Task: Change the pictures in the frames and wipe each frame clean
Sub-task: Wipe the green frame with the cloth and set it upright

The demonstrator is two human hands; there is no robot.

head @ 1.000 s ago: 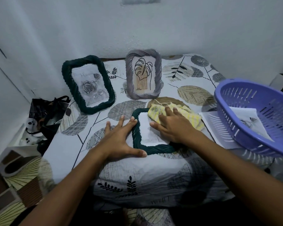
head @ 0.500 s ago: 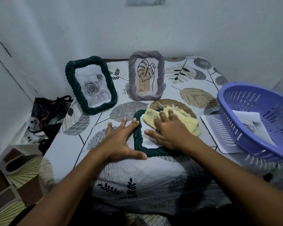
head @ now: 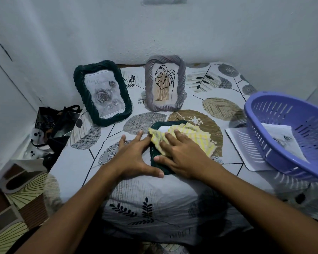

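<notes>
My right hand, fingers flat, has slid the yellow cloth leftward across the dark green frame; my left hand stays spread beside it. The purple basket holds a printed sheet.

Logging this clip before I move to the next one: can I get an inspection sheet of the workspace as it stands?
Surface: bed sheet with a leaf print.
Job's things: dark green frame lying flat under the yellow cloth; second dark green frame with a rose picture and grey frame with a leaf drawing stand propped behind it.
Clutter: purple basket holding a printed sheet, resting on another paper.
Grippers: left hand flat beside the frame; right hand presses the cloth on it.
Cables: nothing seen.
Surroundings: white wall; black bag on the left.
</notes>
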